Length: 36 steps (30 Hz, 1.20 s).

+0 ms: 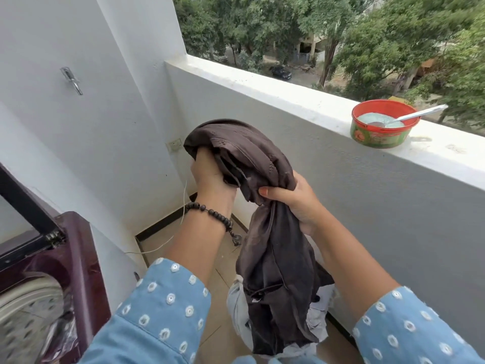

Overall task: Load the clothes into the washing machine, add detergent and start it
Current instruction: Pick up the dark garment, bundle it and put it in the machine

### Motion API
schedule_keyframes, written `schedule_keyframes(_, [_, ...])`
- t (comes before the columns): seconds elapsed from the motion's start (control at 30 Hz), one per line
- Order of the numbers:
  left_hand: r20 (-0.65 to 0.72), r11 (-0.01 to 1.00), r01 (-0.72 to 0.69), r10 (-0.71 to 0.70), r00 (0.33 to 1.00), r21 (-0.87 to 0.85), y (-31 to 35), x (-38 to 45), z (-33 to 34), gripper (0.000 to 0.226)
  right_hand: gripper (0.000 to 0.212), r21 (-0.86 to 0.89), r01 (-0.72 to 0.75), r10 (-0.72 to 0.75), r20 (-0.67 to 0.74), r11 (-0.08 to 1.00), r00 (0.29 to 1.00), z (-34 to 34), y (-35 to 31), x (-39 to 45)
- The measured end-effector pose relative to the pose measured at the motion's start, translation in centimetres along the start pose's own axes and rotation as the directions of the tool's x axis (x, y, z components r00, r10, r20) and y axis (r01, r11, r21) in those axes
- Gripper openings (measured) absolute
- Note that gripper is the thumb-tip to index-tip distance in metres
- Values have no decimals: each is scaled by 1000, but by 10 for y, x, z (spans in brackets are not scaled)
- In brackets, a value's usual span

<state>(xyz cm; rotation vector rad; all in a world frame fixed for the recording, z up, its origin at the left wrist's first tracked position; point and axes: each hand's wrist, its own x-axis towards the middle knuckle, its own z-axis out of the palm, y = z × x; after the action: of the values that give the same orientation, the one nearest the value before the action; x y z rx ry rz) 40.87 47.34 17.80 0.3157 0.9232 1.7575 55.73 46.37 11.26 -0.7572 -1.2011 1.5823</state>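
Fingers of left hand [210, 177] and right hand [296, 203] are both clenching a dark brown garment [273, 232] over the tiled balcony floor [217, 298], washing machine [47, 285] sitting lower left, detergent tub [380, 130] resting on the white parapet ledge [262, 85].

no legible text, tub [380, 137] label blurred

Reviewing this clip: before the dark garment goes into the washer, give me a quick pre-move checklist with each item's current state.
1. Dark brown garment held by both hands: left hand and right hand each have a grip, ok.
2. Washing machine lid open, drum visible: ok.
3. Garment free of the pale clothes below: cannot tell.
4. Detergent tub with spoon on the ledge, uncovered: ok.
5. Drum empty: cannot tell.
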Motion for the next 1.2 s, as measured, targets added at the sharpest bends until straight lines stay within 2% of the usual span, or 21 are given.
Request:
schedule_keyframes(0.03, [14,999,-24,23,1000,43,2,1,-8,13,42,-19,9,-9,-17,1000,1000,-8,-5,2])
schedule_keyframes(0.1, [75,954,-87,69,995,286,3,3,-29,11,37,-76,13,-15,-24,997,1000,-25,-18,8])
schedule_keyframes(0.13, [138,914,-116,67,988,389,3,5,-39,21,36,-122,8,-10,-15,992,1000,-33,-26,11])
schedule_keyframes(0.23, [363,810,-111,-130,923,575,11,11,-67,82,34,-286,-11,23,36,958,999,-49,-48,20])
schedule_keyframes(0.3, [405,699,-67,-330,853,712,29,10,-74,126,37,-379,-19,54,81,925,995,-54,-61,25])
schedule_keyframes(0.33, [396,626,-76,-390,832,776,39,8,-75,141,39,-432,-25,77,104,902,992,-54,-66,28])
schedule_keyframes(0.4, [408,471,-184,-433,804,863,56,2,-68,152,41,-541,-35,134,145,840,980,-52,-76,31])
schedule_keyframes(0.5, [430,256,-346,-506,748,903,61,-4,-47,147,41,-619,-25,191,203,785,960,-40,-83,35])
schedule_keyframes(0.57, [430,222,-370,-534,728,902,54,-4,-37,143,41,-598,-15,190,232,801,954,-33,-84,36])
schedule_keyframes(0.77, [523,372,-377,-469,712,848,29,2,-29,135,34,-459,-21,157,261,888,952,-24,-88,36])
schedule_keyframes(0.83, [560,439,-380,-424,711,815,17,0,-20,116,37,-429,-6,142,285,904,948,-19,-88,35])
schedule_keyframes(0.93, [532,559,-305,-303,791,771,4,-1,-15,87,45,-423,-3,126,263,906,957,-21,-83,33])
schedule_keyframes(1.03, [483,545,-326,-171,859,772,-1,3,-16,67,66,-438,-64,172,212,897,962,-35,-73,27])
schedule_keyframes(1.13, [486,511,-388,-68,871,767,2,8,-11,52,95,-430,-62,182,244,901,953,-47,-54,16])
schedule_keyframes(1.2, [474,500,-404,-14,880,766,7,11,-4,52,113,-436,-68,204,272,897,940,-50,-38,10])
